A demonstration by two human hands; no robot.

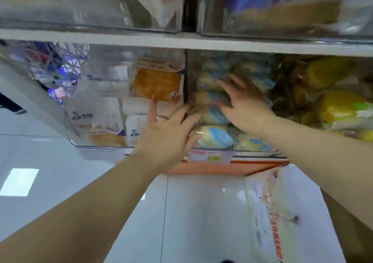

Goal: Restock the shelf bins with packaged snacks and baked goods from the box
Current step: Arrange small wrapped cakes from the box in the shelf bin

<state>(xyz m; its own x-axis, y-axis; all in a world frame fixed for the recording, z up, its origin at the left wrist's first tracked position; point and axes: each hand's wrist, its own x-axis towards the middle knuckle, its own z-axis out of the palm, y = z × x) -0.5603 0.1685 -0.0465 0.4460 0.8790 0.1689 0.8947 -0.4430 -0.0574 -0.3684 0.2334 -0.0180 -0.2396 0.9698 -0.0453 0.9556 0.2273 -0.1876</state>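
Both my hands reach into the middle clear bin (214, 149) of the lower shelf, which holds several pale buns in blue-and-white wrappers (215, 136). My left hand (165, 129) has straight, spread fingers and presses on the left side of the stacked buns at the bin's divider. My right hand (245, 106) lies flat with spread fingers on top of the buns further back. Neither hand grips a package. At the lower right stands the box (286, 218), white with red print, holding pale packages.
The left bin (96, 144) holds white-wrapped pastries and a golden square bread (157, 84). The right bin holds yellow-green wrapped buns (341, 106). An upper shelf (181, 41) with two more clear bins hangs just above. A price tag (210, 157) sits on the shelf edge. Glossy white floor lies below.
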